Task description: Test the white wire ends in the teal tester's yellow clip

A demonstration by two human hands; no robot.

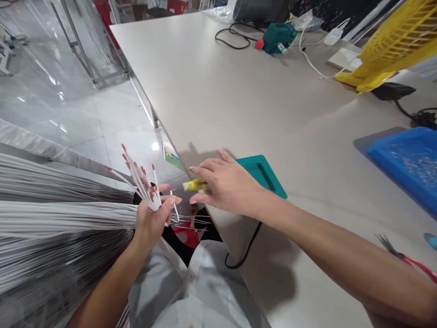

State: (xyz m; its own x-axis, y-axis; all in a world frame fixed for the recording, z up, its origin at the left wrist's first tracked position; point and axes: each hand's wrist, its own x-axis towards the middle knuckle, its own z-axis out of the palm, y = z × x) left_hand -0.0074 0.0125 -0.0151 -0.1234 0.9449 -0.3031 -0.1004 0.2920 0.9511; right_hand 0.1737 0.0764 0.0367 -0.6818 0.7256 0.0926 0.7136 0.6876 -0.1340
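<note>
Just ahead of the shirt (pixel 211 291), the left hand (pixel 151 222) is closed round a bunch of wires (pixel 152 199), out past the table's edge, with the reddish tips fanning up and away above the fist. One short wire stands bent beside the thumb, and some hair-thin ends poke out toward the table. The wires look light and springy: stiff enough to stand up by themselves, but likely to splay or slip past one another in a loose grip. They are best held low, where the white lengths crowd together; the tips look like the part to spare, and the thin ends would probably bend at a touch. Long strands (pixel 68 214) lie in thick bands to the left, perhaps heavy as a mass.

Over the table (pixel 239 91), the right hand (pixel 227 182) has its fingers spread, a yellow tool (pixel 197 184) showing between forefinger and thumb; I cannot tell whether they grip it. It looks small, hard and easy to lift, best taken by its body. A teal tray (pixel 254 166) sits partly behind that hand. Farther off are a blue tray (pixel 378 152), a yellow fan (pixel 396 41) and a green box (pixel 278 37)
</note>
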